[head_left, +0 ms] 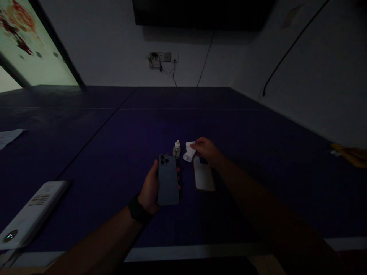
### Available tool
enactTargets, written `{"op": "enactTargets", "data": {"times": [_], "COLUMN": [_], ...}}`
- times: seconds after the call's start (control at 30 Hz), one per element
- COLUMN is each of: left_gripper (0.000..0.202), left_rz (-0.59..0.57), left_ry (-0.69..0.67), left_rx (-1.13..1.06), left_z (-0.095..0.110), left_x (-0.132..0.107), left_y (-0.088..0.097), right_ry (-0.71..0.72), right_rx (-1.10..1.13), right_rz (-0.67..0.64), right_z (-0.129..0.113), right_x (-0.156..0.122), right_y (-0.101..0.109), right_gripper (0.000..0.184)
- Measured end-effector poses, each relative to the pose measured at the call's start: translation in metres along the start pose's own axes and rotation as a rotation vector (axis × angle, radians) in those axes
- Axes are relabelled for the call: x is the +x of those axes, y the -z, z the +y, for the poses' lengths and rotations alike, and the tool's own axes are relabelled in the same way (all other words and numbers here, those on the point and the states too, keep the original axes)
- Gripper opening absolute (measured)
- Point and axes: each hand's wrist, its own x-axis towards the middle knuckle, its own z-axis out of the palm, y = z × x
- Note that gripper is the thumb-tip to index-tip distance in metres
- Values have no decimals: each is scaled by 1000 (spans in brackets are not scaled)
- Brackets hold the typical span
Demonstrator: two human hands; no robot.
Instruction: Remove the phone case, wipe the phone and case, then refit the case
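Our left hand point(150, 187) grips the phone point(168, 183), back side up; our right hand point(208, 151) pinches the white cloth point(189, 151), apart from it. The phone is already bare: what seems its case point(204, 175) lies on the table point(137, 130). The bottle point(176, 151) stands capped, not in use.

Phone point(168, 185), underside out of sight

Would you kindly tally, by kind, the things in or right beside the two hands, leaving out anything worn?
Phone: 1
Case: 1
Bottle: 1
Cloth: 1
Total: 4
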Motion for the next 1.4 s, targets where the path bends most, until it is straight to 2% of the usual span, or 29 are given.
{"op": "enactTargets", "data": {"times": [0.23,0.37,0.5,0.67,0.93,1.1,1.27,1.4], "left_gripper": [55,55,54,54,52,51,55,53], "left_rz": [-14,8,9,-3,-5,23,-31,-38], "left_ry": [18,19,8,47,4,-25,-35,-18], "left_rx": [7,22,12,24,34,44,33,40], "left_z": [0,1,1,0,0,0,0,1], "left_x": [-1,0,1,1,0,-1,-4,-4], "left_y": [-2,-1,1,3,0,-1,0,1], "right_ry": [171,316,442,500,500,396,286,231], "right_rx": [-293,-523,-707,-862,-894,-845,-817,-747], "right_rz": [-49,-60,-80,-123,-74,24,11,-8], "right_z": [12,12,10,11,10,18,36,36], "right_x": [8,10,0,-16,-20,-26,-38,-44], "right_y": [-2,-4,-6,-7,-5,26,49,59], "right_gripper": [29,21,11,28,33,24,12,9]}}
